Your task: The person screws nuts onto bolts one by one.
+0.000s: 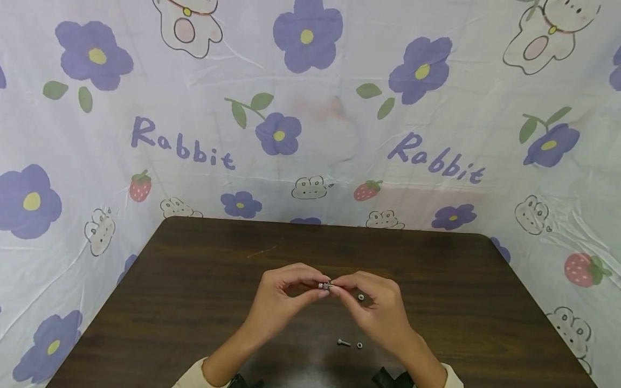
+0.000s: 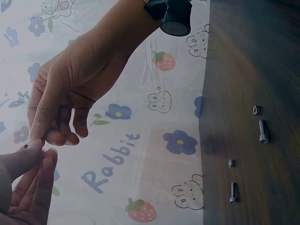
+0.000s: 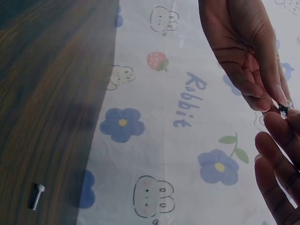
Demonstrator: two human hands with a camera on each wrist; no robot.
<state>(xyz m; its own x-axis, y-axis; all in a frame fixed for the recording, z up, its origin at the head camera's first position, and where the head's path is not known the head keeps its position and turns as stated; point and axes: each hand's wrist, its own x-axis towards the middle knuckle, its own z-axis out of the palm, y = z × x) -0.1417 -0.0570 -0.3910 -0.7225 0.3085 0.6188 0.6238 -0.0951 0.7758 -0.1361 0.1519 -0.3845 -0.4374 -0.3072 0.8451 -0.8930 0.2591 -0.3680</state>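
Observation:
Between both hands is a small silvery bolt [image 1: 324, 286], held level above the table. My left hand [image 1: 277, 300] pinches its thicker left end between thumb and forefinger. At the right end, the thumb and forefinger of my right hand [image 1: 379, 306] pinch too; the fingertips nearly meet. Whether a nut sits on the bolt is too small to tell. In the right wrist view, only a dark, shiny bit of the bolt [image 3: 283, 109] shows between fingertips. Below the right hand, a loose bolt [image 1: 343, 343] lies beside a nut [image 1: 359, 345]. Another nut [image 1: 361, 297] shows past the right fingers.
The dark wooden table [image 1: 204, 285] has a patterned cloth [image 1: 339, 118] behind and at its sides. Seen from the left wrist, two bolts, one nearer the hands' side [image 2: 234, 192] and one farther [image 2: 264, 131], lie with two nuts on the wood.

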